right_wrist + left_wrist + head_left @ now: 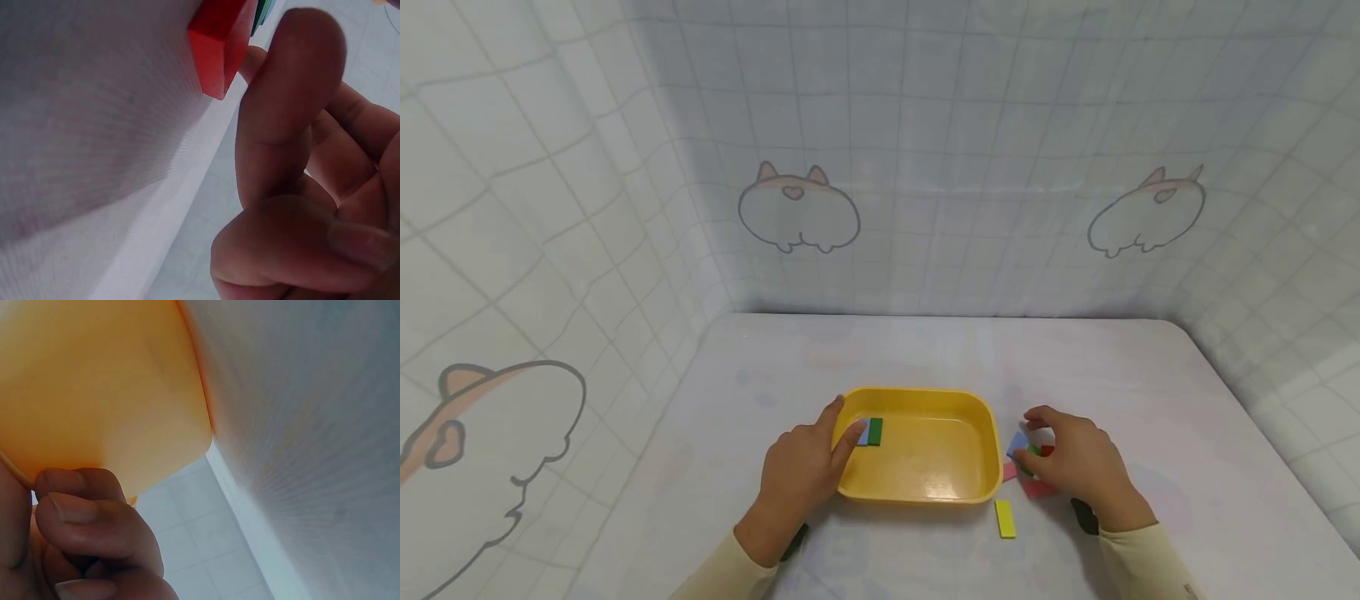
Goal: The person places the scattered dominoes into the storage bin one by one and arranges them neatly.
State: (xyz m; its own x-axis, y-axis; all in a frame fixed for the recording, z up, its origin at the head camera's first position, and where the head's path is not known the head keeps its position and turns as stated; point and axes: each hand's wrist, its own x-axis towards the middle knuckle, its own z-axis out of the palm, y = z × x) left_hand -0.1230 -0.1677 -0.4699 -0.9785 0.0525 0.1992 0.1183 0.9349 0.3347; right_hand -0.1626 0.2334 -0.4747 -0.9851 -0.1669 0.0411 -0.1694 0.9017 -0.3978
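A shallow yellow tray (932, 467) stands on the table, gripped at its left side by my left hand (801, 467). The thumb lies over the rim, and the left wrist view has the curled fingers (94, 519) against the outer wall. Inside the tray, beside the thumb, are a green block (876, 432) and a blue block (863, 433). My right hand (1078, 458) hovers over a small pile of flat blocks, thumb and index finger apart. The pile has a blue block (1017, 443), a pink block (1010, 472), red blocks (1039, 489) and green partly hidden by the hand.
A yellow block (1005, 519) lies alone near the tray's front right corner. Dark straps show under both wrists, one a black band (1084, 517). White gridded cloth (925, 108) surrounds the white table (865, 350) at the back and sides.
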